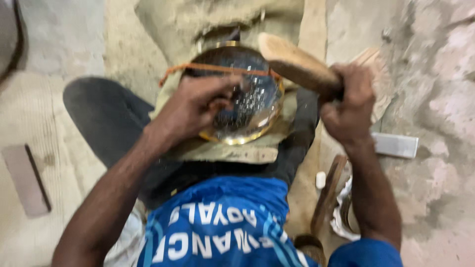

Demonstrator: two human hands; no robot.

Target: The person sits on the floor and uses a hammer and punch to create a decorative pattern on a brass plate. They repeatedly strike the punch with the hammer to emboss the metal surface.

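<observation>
1. Head view, looking straight down; image blurred by motion.
2. Left hand (pixel 195 106) at centre of frame, fingers curled over the near rim of a round metal bowl (pixel 250 101), pinching something small against its inner face; what exactly could not be told.
3. Metal bowl lying at upper centre, brass-coloured rim, shiny dimpled interior, resting on a brown cloth pad (pixel 222 151) spread over the lap.
4. Orange cord (pixel 213 68) stretched across the top of the bowl, from left of the rim to right.
5. Right hand (pixel 349 101) at right of centre, fist closed tight round the handle of a wooden mallet (pixel 297 64).
6. Mallet head pointing to upper left, overlapping the bowl's upper right rim; contact with the bowl could not be told owing to blur.
7. Dark trouser leg (pixel 106 116) extending to left of frame; blue shirt (pixel 217 222) at bottom centre.
8. Flat grey bar (pixel 396 145) on the floor at right, well apart from the bowl.
9. Flat brown slab (pixel 24 180) on the floor at lower left.
10. Small white object (pixel 320 179) below the right wrist, beside a wooden piece (pixel 327 195).
</observation>
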